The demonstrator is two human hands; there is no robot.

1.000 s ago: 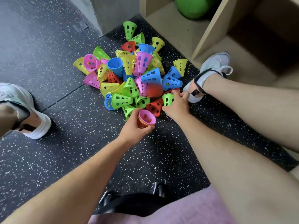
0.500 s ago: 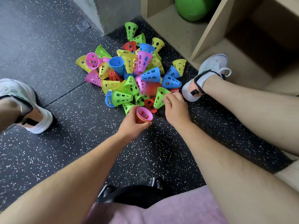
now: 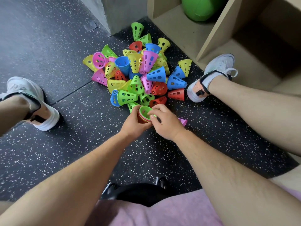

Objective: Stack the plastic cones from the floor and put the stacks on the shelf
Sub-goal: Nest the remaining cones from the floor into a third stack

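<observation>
A small stack [image 3: 142, 119] of cones is held near the middle of the view, over the dark speckled floor [image 3: 65, 144]. It cannot be told if it rests on the floor. The stack is gripped by the left hand [image 3: 132, 123], whose fingers are curled round its side. A green cone [image 3: 145, 110] is seated in the top of the stack, wide end up. Its rim is pinched by the thumb and fingers of the right hand [image 3: 165, 123].

A big pile of cones [image 3: 138, 74] is seen on the floor at 12 o'clock from the hands. Green, yellow, pink, blue and red ones are mixed, and most are tipped on their sides. The nearest ones are just beside the stack. One pink cone [image 3: 183, 121] is seen at 3 o'clock from the right hand, partly hidden by it.

The wooden shelf [image 3: 179, 25] is found at 1 o'clock from the pile, with a green ball [image 3: 200, 8] inside. The right shoe [image 3: 216, 69] is placed at 3 o'clock from the pile, and the left shoe [image 3: 32, 101] at 9 o'clock.
</observation>
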